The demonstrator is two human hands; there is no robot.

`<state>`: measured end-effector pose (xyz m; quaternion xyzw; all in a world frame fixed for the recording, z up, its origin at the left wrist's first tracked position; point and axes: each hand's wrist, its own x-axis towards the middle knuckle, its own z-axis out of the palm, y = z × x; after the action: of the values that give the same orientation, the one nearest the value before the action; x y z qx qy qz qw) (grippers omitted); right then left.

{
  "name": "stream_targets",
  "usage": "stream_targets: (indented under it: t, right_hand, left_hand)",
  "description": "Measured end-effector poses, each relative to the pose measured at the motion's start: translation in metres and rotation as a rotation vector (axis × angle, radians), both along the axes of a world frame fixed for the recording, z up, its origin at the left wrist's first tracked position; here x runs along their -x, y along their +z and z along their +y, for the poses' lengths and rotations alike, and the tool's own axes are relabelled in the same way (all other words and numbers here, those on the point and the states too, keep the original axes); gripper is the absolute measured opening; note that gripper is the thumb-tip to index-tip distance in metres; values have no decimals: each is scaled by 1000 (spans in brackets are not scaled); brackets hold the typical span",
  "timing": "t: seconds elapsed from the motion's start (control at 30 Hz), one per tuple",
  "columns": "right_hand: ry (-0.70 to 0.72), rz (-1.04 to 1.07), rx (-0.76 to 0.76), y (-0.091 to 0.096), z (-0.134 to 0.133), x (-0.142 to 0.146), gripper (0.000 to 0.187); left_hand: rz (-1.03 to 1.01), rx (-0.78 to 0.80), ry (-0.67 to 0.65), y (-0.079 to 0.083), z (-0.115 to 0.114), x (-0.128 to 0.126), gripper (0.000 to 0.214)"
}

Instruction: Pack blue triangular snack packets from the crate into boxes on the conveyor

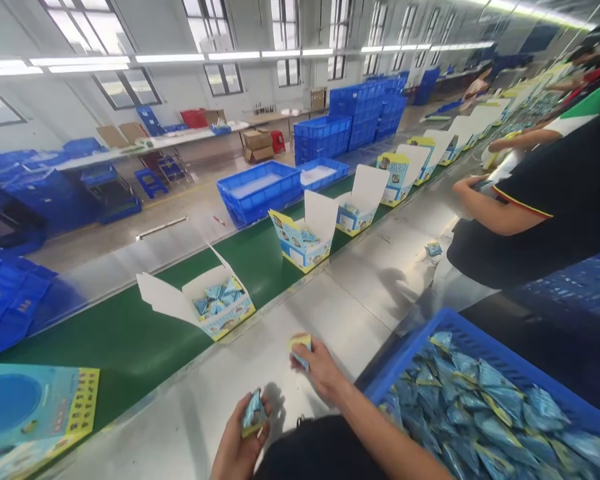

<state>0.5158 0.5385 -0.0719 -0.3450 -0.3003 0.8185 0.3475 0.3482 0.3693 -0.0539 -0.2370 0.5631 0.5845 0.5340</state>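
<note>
While an open box (231, 321) stands past the table's (350, 287) far edge, my left hand (236, 430) grips a packet (253, 415), tip thataway, my right hand (324, 372) another packet (303, 348).

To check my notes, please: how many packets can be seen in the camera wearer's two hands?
2: one packet in the left hand, another packet in the right hand. More may be hidden in either grip.

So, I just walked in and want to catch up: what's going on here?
The person's left hand holds a small blue packet and the right hand another packet, over a metal counter. On the green belt alongside, an open carton holds similar packets. A blue crate heaped with more packets stands at the person's right.
</note>
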Motion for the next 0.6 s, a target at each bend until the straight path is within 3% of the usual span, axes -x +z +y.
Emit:
stream_targets:
  t: [0.23,0.4,0.6]
  right_hand:
    - [-48,61,27,15,17,-2,63]
    - [-44,4,115,1,5,1,65]
    - [225,-3,352,-14,-35,9,62]
  left_hand:
    - [25,16,-49,10,-4,-8,23]
    - [163,22,-86,18,-2,-5,26]
    - [509,-135,-249,38,27,-22,48]
